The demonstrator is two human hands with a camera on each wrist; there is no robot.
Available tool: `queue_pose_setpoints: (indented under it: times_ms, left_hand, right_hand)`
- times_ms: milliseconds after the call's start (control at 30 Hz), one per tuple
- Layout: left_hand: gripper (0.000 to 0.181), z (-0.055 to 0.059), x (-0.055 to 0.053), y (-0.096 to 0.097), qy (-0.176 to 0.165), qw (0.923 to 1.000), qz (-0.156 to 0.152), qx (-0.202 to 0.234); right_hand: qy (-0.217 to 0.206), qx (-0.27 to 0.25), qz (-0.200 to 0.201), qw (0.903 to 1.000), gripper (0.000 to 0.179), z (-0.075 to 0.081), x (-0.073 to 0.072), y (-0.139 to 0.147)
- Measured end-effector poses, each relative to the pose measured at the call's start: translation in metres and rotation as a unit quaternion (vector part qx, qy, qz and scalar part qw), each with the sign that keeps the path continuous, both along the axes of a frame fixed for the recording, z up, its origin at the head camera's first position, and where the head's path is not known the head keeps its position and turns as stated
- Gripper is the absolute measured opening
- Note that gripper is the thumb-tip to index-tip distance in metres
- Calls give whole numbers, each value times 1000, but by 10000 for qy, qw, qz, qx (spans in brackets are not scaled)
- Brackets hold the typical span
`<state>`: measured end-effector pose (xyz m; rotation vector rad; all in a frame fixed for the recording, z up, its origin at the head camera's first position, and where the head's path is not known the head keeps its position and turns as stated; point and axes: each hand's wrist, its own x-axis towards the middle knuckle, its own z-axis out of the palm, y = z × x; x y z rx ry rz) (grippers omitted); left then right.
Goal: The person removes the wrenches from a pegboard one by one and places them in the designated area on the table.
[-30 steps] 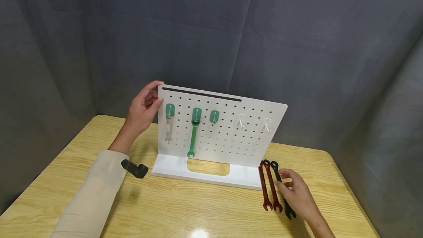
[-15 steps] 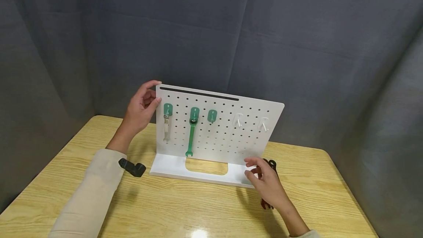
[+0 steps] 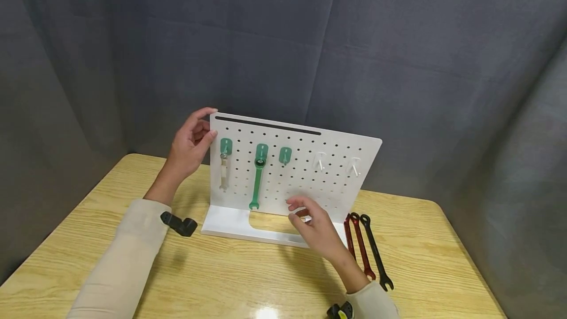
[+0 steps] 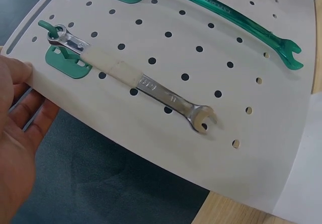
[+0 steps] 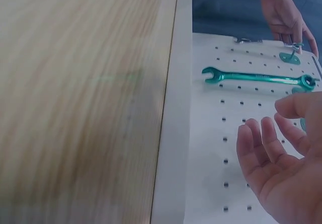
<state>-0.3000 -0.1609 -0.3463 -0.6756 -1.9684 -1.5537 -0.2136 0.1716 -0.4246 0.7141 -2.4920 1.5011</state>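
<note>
My left hand (image 3: 188, 146) grips the upper left edge of a white pegboard stand (image 3: 239, 202), thumb on the front and fingers behind. Beside it, a silver wrench with a pale wrapped handle (image 4: 113, 67) hangs from a green hook (image 4: 69, 65). A green ring wrench (image 3: 257, 186) hangs on the second green hook (image 3: 262, 150). My right hand (image 3: 320, 233) is in front of the board's lower middle, right of the green wrench, fingers loosely bent and holding nothing. In the right wrist view, its fingers (image 5: 269, 133) overlap the board's face, below the green wrench.
A third green hook (image 3: 285, 155) and two white hooks (image 3: 320, 162), (image 3: 354, 167) carry nothing. Right of the base, a black wrench (image 3: 376, 255) and a dark red wrench (image 3: 363, 247) lie on the wooden table (image 3: 425, 240), with another red wrench (image 3: 350, 240) partly hidden. A grey curtain (image 3: 266, 53) stands behind.
My right hand has moved left from the black wrench, across the red ones, to the front of the board. My left hand stays at the board's edge.
</note>
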Motion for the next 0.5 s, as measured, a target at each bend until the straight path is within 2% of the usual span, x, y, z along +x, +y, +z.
queue_pose_setpoints:
  times_ms: [333, 500]
  left_hand:
    - [48, -1, -1, 1, 78, 9999, 72, 45]
    - [48, 0, -3, 4, 137, 9998, 68, 159]
  right_hand:
    - [161, -736, 11, 9972, 28, -2, -19, -37]
    - [454, -883, -14, 9951, 29, -1, -27, -52]
